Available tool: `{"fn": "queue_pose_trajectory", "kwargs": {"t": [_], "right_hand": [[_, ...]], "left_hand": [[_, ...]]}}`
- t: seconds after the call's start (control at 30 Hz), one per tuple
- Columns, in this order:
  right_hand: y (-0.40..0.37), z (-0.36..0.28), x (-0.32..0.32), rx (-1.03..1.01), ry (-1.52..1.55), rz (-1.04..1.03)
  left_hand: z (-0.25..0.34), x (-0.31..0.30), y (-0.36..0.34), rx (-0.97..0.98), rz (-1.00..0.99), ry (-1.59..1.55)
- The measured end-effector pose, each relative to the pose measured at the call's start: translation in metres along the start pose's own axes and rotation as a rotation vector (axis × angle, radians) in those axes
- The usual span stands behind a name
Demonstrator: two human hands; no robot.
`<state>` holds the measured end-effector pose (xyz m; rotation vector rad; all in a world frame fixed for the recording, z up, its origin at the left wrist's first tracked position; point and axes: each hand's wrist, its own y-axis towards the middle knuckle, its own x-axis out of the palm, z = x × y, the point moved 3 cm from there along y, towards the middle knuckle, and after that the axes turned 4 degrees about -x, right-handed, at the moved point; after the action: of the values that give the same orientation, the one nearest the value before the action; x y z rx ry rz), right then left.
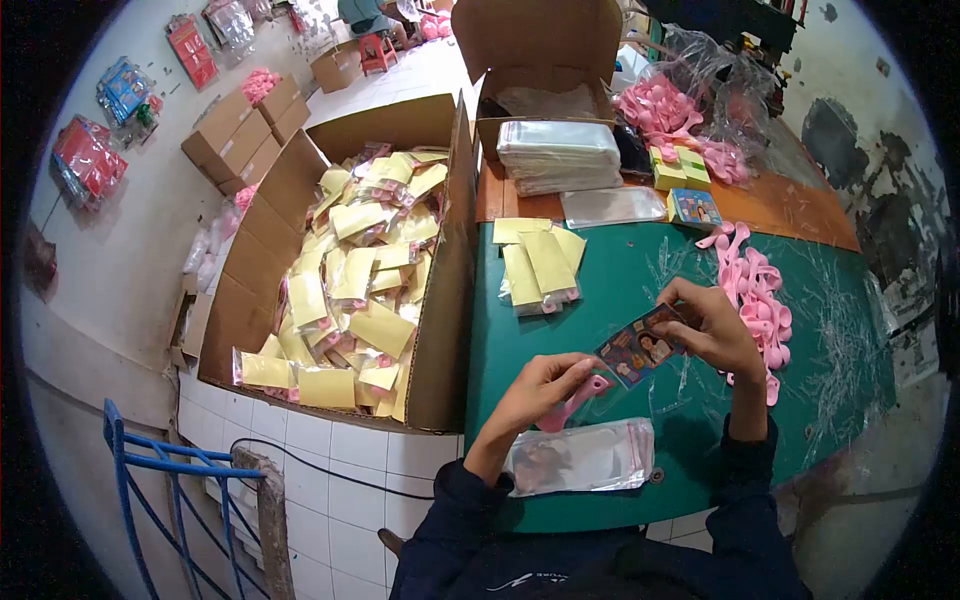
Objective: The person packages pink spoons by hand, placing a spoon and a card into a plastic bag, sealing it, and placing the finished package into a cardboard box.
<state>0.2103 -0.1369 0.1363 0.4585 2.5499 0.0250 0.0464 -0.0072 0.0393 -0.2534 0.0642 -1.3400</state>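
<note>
My right hand [712,325] pinches a printed card [638,347] with dark blue and orange artwork, held tilted above the green table. My left hand [545,385] is closed at the card's lower left corner, gripping what looks like a clear plastic bag with a pink spoon-shaped piece [572,405]; the bag's edges are hard to make out. Below the hands lies a stack of clear plastic bags [600,455]. To the right, a heap of pink spoon-shaped pieces [755,300] spreads over the table. Several packed bags with yellow cards [545,262] lie at the table's upper left.
A large cardboard box [440,330] full of yellow-backed packets stands left of the green table [510,370]. Behind are a thick bag stack [558,155], small card stacks [693,207] and an open carton [540,75]. A blue metal frame [170,455] stands at lower left.
</note>
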Motion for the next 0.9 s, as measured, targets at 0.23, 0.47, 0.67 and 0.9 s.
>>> {"fn": "queue_pose_trajectory", "kwargs": {"t": [0.23,0.47,0.67,0.9], "right_hand": [[0.001,0.008,0.038,-0.063,-0.187,-0.397],[0.000,0.020,0.043,-0.101,0.083,-0.310],[-0.004,0.035,0.042,0.104,0.248,-0.198],[-0.012,0.032,0.047,0.152,0.265,-0.229]], "left_hand": [[-0.006,0.010,0.001,0.112,-0.064,0.095],[0.011,0.001,-0.019,0.053,-0.081,0.357],[-0.005,-0.030,-0.043,0.108,-0.058,0.047],[-0.001,-0.029,-0.052,0.160,0.009,-0.008]]}}
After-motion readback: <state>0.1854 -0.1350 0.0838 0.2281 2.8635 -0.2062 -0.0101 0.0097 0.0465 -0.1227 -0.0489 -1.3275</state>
